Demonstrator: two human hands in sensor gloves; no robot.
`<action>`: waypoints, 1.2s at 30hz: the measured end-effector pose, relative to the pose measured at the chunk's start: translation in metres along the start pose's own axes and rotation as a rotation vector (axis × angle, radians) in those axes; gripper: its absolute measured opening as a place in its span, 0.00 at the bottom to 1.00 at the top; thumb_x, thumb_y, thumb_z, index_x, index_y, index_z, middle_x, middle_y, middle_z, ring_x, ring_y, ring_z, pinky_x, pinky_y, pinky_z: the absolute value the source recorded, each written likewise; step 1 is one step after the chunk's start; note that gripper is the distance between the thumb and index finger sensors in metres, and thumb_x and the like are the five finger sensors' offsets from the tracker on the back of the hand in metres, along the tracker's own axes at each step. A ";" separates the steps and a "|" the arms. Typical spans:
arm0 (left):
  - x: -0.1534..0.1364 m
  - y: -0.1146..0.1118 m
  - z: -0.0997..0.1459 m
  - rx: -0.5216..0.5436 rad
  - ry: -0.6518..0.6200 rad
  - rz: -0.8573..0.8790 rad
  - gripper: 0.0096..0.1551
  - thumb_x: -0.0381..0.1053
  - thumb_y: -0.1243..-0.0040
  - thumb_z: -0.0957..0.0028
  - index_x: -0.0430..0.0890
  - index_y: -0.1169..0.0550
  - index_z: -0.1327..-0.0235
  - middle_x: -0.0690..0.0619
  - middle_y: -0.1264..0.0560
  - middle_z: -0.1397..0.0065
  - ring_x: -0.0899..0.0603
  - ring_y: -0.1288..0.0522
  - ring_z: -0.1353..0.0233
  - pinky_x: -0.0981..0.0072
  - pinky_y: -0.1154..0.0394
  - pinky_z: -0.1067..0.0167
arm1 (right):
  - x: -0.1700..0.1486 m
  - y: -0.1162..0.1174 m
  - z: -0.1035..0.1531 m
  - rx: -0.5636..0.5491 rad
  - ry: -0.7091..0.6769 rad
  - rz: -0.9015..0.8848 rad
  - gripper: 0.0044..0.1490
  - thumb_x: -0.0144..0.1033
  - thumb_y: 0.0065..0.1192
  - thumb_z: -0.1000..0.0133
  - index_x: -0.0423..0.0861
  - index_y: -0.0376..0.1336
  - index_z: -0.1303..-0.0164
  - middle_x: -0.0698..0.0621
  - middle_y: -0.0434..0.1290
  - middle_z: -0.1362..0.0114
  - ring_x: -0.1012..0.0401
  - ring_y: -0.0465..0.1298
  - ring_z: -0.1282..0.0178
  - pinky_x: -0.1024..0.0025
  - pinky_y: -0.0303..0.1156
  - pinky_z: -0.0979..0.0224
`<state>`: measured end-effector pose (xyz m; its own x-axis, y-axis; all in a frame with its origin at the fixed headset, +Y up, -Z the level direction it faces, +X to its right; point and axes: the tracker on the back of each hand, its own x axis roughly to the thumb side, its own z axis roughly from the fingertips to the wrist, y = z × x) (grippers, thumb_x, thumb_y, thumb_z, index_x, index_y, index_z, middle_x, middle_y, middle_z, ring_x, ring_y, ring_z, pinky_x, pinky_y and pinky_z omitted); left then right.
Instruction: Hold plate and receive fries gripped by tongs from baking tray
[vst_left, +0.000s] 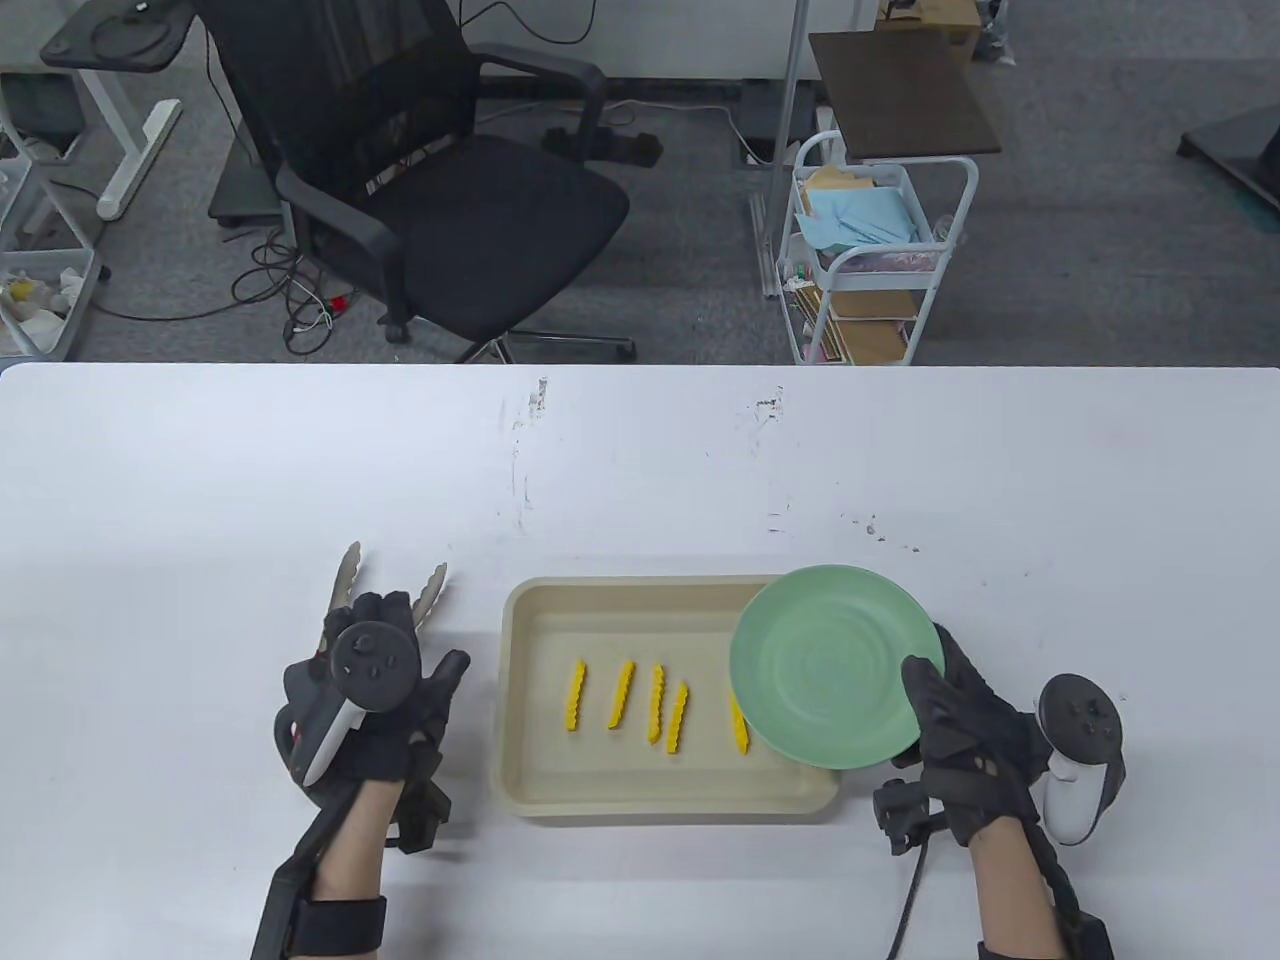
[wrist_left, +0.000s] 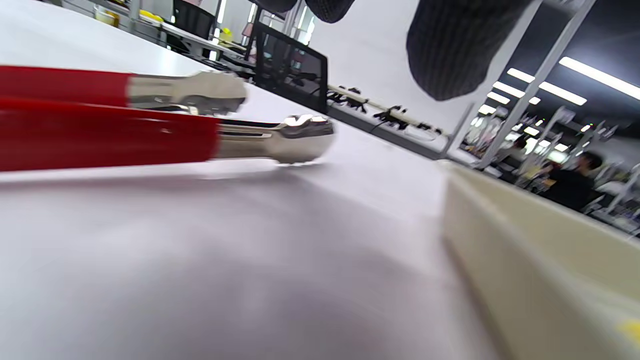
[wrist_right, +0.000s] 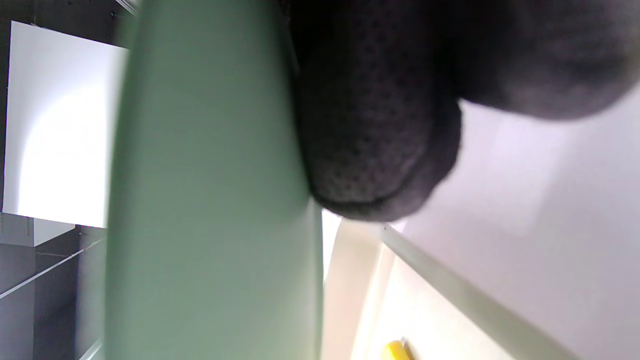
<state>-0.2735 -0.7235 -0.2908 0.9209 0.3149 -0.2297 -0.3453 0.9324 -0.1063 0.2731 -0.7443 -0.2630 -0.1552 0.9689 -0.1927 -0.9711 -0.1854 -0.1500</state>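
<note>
A cream baking tray (vst_left: 620, 585) holds several yellow crinkle fries (vst_left: 622, 695). My right hand (vst_left: 930, 700) grips a green plate (vst_left: 830, 665) by its near-right rim, thumb on top, and holds it tilted over the tray's right end, covering part of one fry. The right wrist view shows the plate (wrist_right: 210, 200), my thumb (wrist_right: 370, 125) and the tray rim (wrist_right: 440, 285). Metal tongs (vst_left: 432, 592) with red handles (wrist_left: 100, 130) lie on the table left of the tray. My left hand (vst_left: 415, 640) is over the handles; its fingers (wrist_left: 450, 50) hang above the table, not closed on the tongs.
The white table (vst_left: 640, 470) has scuff marks near its middle. A black office chair (vst_left: 450, 190) and a white cart (vst_left: 870, 260) stand beyond the far edge. The tray wall (wrist_left: 525, 270) stands close to the right of my left hand.
</note>
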 end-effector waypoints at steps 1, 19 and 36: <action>-0.007 0.000 -0.003 -0.012 0.041 -0.021 0.51 0.62 0.41 0.38 0.40 0.52 0.17 0.41 0.64 0.14 0.30 0.67 0.17 0.27 0.64 0.28 | 0.000 0.000 0.000 0.000 -0.003 0.005 0.39 0.44 0.57 0.47 0.41 0.53 0.29 0.45 0.75 0.45 0.57 0.87 0.74 0.60 0.82 0.67; -0.050 -0.016 -0.011 -0.119 0.172 -0.176 0.22 0.51 0.45 0.35 0.42 0.32 0.36 0.38 0.60 0.15 0.25 0.63 0.18 0.24 0.60 0.29 | 0.000 -0.001 0.001 -0.018 0.011 0.021 0.38 0.44 0.57 0.47 0.46 0.52 0.27 0.45 0.75 0.44 0.56 0.86 0.72 0.58 0.81 0.66; -0.015 0.022 0.023 -0.110 -0.176 0.239 0.29 0.55 0.56 0.35 0.45 0.45 0.27 0.27 0.42 0.23 0.45 0.21 0.48 0.38 0.27 0.48 | 0.000 -0.004 0.000 -0.025 0.017 0.015 0.38 0.44 0.57 0.47 0.47 0.52 0.27 0.45 0.75 0.44 0.55 0.86 0.72 0.57 0.81 0.65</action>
<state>-0.2906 -0.7034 -0.2680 0.8254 0.5573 -0.0905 -0.5640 0.8067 -0.1763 0.2774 -0.7439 -0.2621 -0.1660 0.9633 -0.2110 -0.9640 -0.2036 -0.1712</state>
